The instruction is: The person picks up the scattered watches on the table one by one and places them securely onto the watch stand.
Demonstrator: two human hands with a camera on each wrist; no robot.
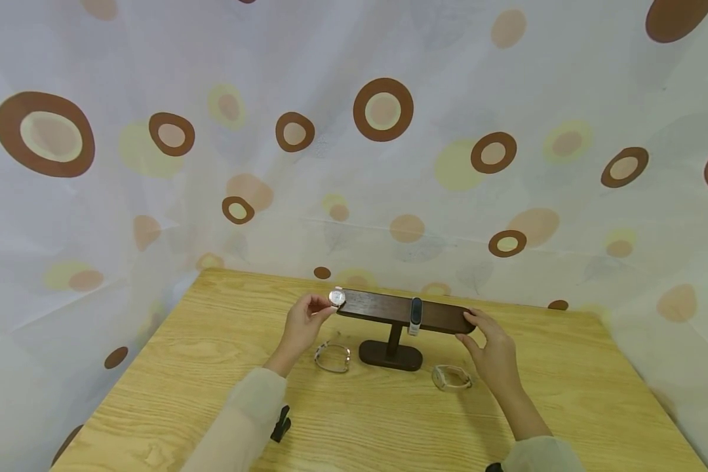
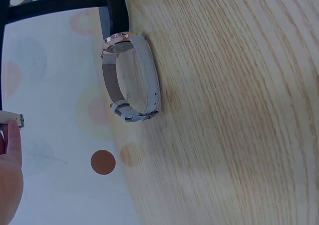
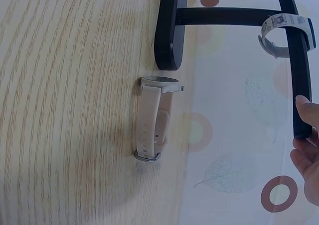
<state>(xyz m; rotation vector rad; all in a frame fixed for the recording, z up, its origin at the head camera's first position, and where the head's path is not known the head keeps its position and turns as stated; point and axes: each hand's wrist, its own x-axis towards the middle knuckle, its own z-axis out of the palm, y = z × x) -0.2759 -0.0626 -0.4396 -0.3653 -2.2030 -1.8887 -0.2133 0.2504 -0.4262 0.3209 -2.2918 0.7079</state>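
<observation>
Stand (image 1: pixel 377 305) is upright on the desk (image 1: pixel 183 393), and its one bar runs between the left hand (image 1: pixel 302 322) and the right hand (image 1: pixel 495 351). The right hand has thumb and fingers bent around the right end of the bar and has hold of nothing else, probably to keep the stand from turning, because its only foot (image 1: pixel 373 354) is much shorter than the bar. The left hand pinches one pale watch (image 1: pixel 337 297) at the opposite end, perhaps by the strap in order to leave the dial uncovered; whether this strap goes fully around the bar, I cannot tell. One band (image 1: pixel 415 311) is around the bar, right of the post, and seems to need no support. Two more watches lie on the desk, the left watch (image 1: pixel 347 359) and the right watch (image 1: pixel 439 377), one on each side of the foot. Their straps are closed into rings, which probably keeps their round shape. Thus I count three watches and one band.
</observation>
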